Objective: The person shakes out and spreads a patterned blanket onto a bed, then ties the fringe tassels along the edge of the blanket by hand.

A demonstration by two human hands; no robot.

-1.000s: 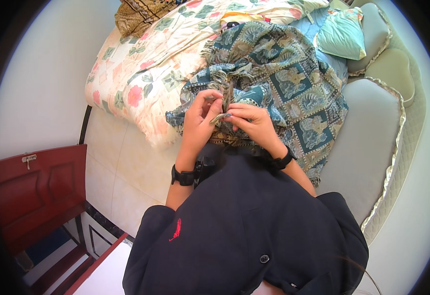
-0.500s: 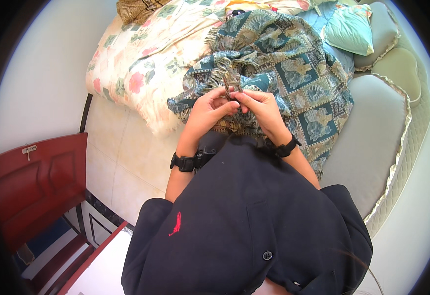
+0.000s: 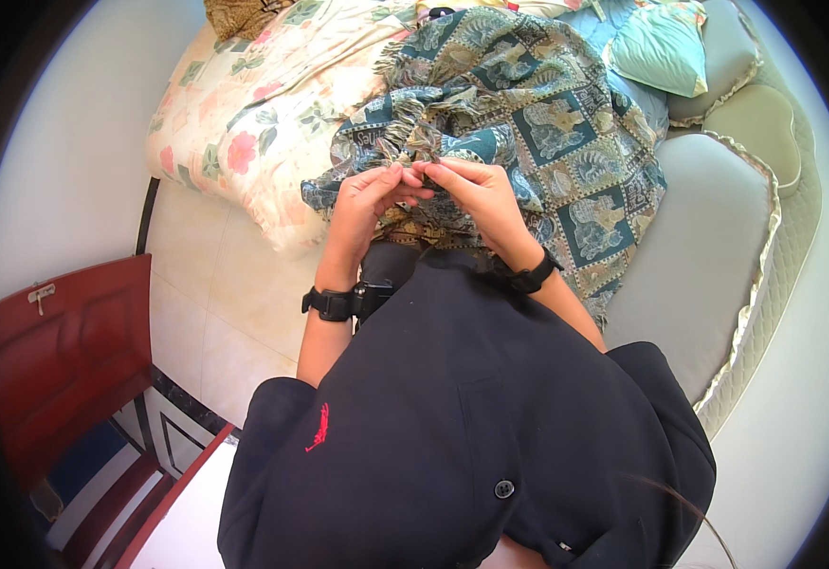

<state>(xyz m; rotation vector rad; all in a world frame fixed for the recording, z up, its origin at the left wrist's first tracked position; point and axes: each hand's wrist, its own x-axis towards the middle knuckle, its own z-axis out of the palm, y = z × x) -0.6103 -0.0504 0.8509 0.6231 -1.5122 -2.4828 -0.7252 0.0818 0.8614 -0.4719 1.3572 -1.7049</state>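
Note:
A teal, grey and beige patterned blanket with a fringed edge lies in loose folds over the bed and toward my lap. Close together above its near folds, both my hands are at the fringe. My left hand pinches fringe strands between thumb and forefinger, the other fingers curled loosely. My right hand pinches strands beside it, its fingertips nearly touching the left ones. The strand ends inside the fingertips are too small to make out.
A floral quilt hangs off the bed at the left. To the right lie a grey cushion, a green cushion and a light teal pillow on a quilted mattress. A dark red wooden panel stands at the lower left.
My hands have shifted slightly apart at the wrists, and the fringe strands that stood up between them now sit lower. The whole view has moved a little.

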